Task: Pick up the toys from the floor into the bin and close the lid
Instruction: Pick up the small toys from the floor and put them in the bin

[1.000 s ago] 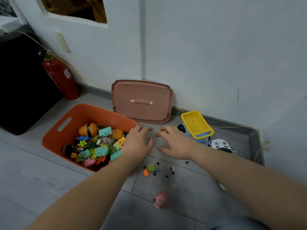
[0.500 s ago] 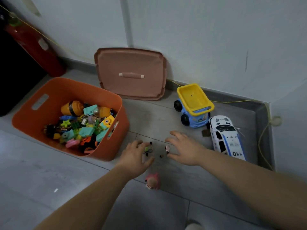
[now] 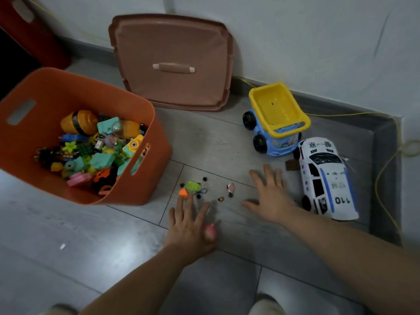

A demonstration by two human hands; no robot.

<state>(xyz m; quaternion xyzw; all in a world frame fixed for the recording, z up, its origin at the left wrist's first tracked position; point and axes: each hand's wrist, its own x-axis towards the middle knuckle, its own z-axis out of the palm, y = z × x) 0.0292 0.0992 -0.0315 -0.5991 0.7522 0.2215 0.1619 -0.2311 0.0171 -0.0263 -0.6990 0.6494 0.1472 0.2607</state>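
Observation:
An orange bin [image 3: 156, 142] on the left of the floor holds several colourful toys. Its brown lid [image 3: 172, 62] leans upright against the wall behind it. Small toy pieces lie on the tiles in front of the bin: a green and orange piece [image 3: 189, 188], a tiny pink piece [image 3: 230, 188] and several black bits. My left hand [image 3: 188, 226] is spread open, fingertips by the orange piece, with a pink toy [image 3: 209, 231] under its thumb side. My right hand [image 3: 271, 193] hovers open, left of a white police car [image 3: 327, 180]. A blue and yellow dump truck [image 3: 276, 120] stands behind it.
A red cylinder [image 3: 29, 30] stands at the wall, top left. A yellow cord [image 3: 386, 169] runs along the grey baseboard on the right. A small brown block [image 3: 292, 165] lies beside the car. My shoes show at the bottom edge.
Both hands have drawn back from the bin's rim toward me and down to the small pieces on the floor. The view has tilted down and closer.

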